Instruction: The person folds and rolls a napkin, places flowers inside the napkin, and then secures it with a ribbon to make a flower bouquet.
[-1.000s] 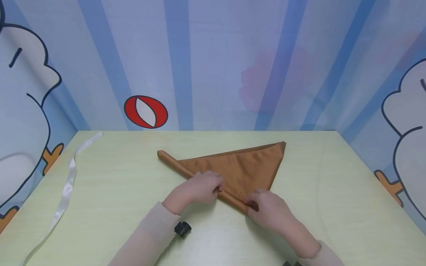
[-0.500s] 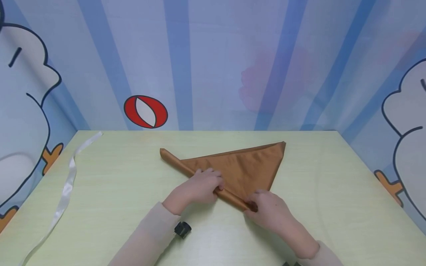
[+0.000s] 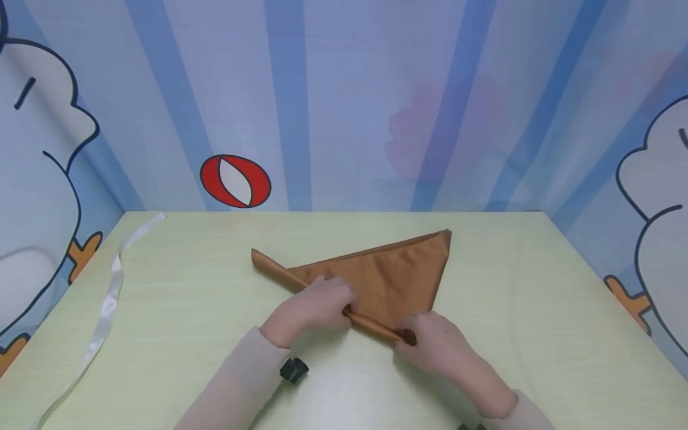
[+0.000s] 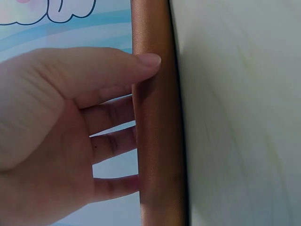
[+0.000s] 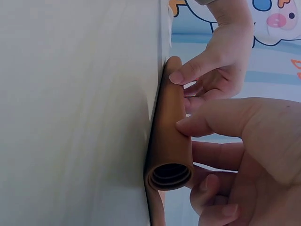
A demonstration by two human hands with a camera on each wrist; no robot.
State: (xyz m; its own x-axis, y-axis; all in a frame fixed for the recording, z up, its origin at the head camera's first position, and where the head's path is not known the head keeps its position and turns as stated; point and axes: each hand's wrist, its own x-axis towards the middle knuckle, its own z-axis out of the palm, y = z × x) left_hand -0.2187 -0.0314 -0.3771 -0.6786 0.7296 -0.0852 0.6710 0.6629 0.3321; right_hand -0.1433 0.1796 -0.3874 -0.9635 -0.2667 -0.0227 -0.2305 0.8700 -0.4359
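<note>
A brown satiny cloth (image 3: 392, 278) lies on the table, flat and roughly triangular on its far side and rolled into a tube along its near-left edge. My left hand (image 3: 319, 304) grips the rolled tube (image 4: 160, 141) around its middle, thumb on the near face and fingers behind it. At the tube's near right end, my right hand (image 3: 438, 343) pinches it between thumb and fingers. In the right wrist view, the hollow end of the roll (image 5: 171, 127) shows several wound layers, and both hands hold it.
A white ribbon (image 3: 110, 304) trails along the left side of the pale table (image 3: 204, 358). A small black object (image 3: 294, 371) is by the left sleeve. Behind stands a blue striped backdrop (image 3: 349, 119) with cartoon prints.
The cloth has shifted slightly left and toward me, its far right corner moving left. The right fingers have adjusted on the roll's end; both hands stay nearly in place.
</note>
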